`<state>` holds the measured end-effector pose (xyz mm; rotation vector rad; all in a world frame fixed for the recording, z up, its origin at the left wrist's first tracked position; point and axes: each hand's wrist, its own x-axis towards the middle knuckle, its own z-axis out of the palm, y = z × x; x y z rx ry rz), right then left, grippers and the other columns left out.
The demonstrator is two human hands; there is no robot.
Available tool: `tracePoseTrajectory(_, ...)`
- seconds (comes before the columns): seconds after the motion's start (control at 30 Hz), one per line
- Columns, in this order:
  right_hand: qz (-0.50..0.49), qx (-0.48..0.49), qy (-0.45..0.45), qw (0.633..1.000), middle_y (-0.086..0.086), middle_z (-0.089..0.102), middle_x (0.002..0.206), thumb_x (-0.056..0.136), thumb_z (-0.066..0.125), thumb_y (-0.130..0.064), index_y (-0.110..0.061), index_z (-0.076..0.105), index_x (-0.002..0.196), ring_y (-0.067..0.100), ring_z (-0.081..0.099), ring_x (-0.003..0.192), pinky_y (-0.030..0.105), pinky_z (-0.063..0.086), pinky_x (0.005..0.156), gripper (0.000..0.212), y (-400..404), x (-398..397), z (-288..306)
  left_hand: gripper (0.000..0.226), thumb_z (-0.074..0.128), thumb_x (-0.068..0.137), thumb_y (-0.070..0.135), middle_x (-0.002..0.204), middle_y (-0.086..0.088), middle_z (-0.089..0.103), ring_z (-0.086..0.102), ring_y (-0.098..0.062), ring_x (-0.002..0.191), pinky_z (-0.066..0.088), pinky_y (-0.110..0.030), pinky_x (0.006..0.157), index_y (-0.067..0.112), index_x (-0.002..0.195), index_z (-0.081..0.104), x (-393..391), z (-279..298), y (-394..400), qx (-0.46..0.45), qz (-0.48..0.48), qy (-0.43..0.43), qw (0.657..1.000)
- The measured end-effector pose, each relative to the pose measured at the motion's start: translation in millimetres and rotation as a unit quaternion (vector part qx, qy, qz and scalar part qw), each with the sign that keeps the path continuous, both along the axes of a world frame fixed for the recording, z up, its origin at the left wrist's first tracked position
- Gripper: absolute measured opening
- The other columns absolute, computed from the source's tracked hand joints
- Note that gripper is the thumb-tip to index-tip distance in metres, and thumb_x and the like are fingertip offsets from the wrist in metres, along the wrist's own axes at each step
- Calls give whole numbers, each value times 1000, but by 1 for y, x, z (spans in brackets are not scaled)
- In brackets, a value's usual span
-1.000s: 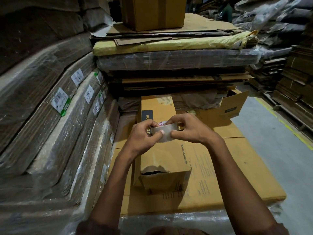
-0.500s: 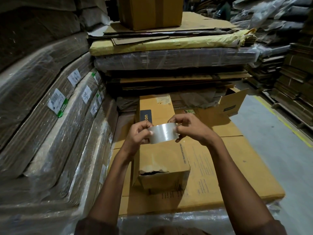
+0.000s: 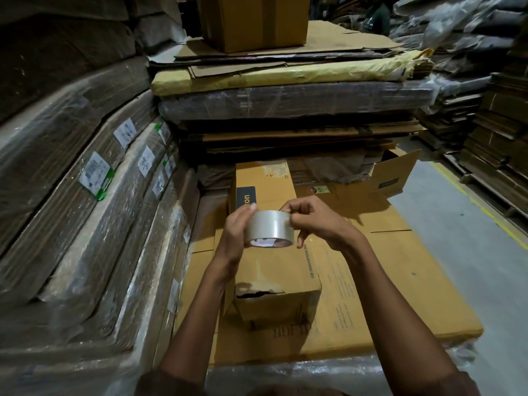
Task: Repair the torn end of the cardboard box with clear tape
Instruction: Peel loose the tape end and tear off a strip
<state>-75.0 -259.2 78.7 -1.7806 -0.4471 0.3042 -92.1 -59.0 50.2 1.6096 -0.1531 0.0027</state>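
Observation:
A long brown cardboard box lies on a stack of flat cardboard, its near end facing me. A ragged dark tear runs along the top edge of that near end. Above the box I hold a roll of clear tape. My left hand grips the roll from the left side. My right hand pinches the roll's upper right edge with thumb and fingertips. The roll's open core faces down toward me.
The flat cardboard sheets under the box rest on a plastic-wrapped pallet. Wrapped cardboard bundles lean at the left. A taller stack with a box on top rises behind. Grey floor lies to the right. A person stands far back.
Both hands have turned the tape roll, so its broad side and core now show. The right fingers shifted along its upper edge. The box has not moved.

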Motion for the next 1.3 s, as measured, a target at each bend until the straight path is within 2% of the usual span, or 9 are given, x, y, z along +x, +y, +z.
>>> tracePoseTrajectory(0.1, -3, -15, 10, 1000, 17, 68, 83, 87, 56, -10, 1, 72, 94, 18, 63, 70, 31, 55, 49, 20, 10, -3, -2, 45, 42, 94, 60, 77, 1, 58, 54, -17, 77, 38, -32, 66, 26, 70, 56, 7, 15, -6, 210, 50, -161, 963)
tracePoseTrajectory(0.23, -4, -26, -13, 1000, 22, 68, 87, 90, 56, -3, -8, 74, 86, 17, 59, 68, 28, 50, 44, 19, 20, -8, 6, 62, 53, 101, 46, 43, 8, 38, 34, -8, 42, 24, -23, 45, 21, 46, 41, 12, 29, -13, 261, 115, -221, 933)
tracePoseTrajectory(0.53, 7, 28, 13, 1000, 3, 69, 75, 86, 56, -19, -20, 73, 81, 24, 66, 74, 19, 29, 37, 18, 17, -12, 10, 58, 66, 97, 28, 47, 1, 44, 43, -17, 44, 30, -23, 45, 23, 43, 46, 23, 28, 3, 34, 71, -26, 997)
tracePoseTrajectory(0.7, 19, 80, 31, 996, 4, 68, 78, 78, 64, -35, -27, 72, 79, 25, 66, 71, 18, 27, 36, 11, 19, -14, 7, 39, 73, 89, 33, 65, -12, 50, 53, -22, 55, 38, -27, 53, 8, 65, 56, 21, 29, 9, -77, 56, 44, 994)
tracePoseTrajectory(0.8, 37, 97, 37, 994, 8, 70, 80, 78, 64, -34, -26, 72, 81, 23, 70, 67, 17, 25, 36, 12, 20, -13, 7, 58, 81, 72, 49, 94, -23, 58, 60, -37, 81, 47, -41, 69, 1, 100, 65, 18, 30, 12, -145, 38, 101, 984)
tracePoseTrajectory(0.93, 67, 155, 55, 984, 7, 67, 69, 81, 60, -27, -8, 63, 91, 15, 64, 51, 18, 31, 37, 22, 25, -11, 7, 50, 56, 94, 47, 84, -20, 65, 65, -34, 74, 50, -35, 71, -2, 90, 66, 9, 37, 11, -235, -16, 189, 953)
tracePoseTrajectory(1.13, 64, 179, 45, 981, 7, 57, 60, 80, 59, -21, -20, 70, 81, 13, 51, 40, 17, 31, 35, 11, 32, -9, 12, 58, 54, 93, 54, 89, -20, 67, 66, -34, 80, 54, -36, 73, -3, 98, 66, 2, 30, 4, -330, 11, 186, 925)
tracePoseTrajectory(1.2, 51, 165, 37, 984, 4, 55, 57, 80, 60, -20, -22, 71, 79, 11, 46, 38, 16, 29, 35, 11, 28, -8, 16, 68, 67, 81, 65, 97, -22, 64, 63, -35, 89, 50, -41, 81, 0, 102, 67, 5, 27, 5, -282, 60, 139, 947)
tracePoseTrajectory(1.3, 11, 99, 24, 995, 1, 55, 54, 89, 57, -9, -20, 72, 81, 9, 44, 37, 16, 26, 37, 20, 19, -8, 20, 55, 58, 88, 61, 81, -12, 68, 63, -25, 77, 47, -32, 69, 8, 77, 70, 13, 29, 12, -132, 128, -17, 983)
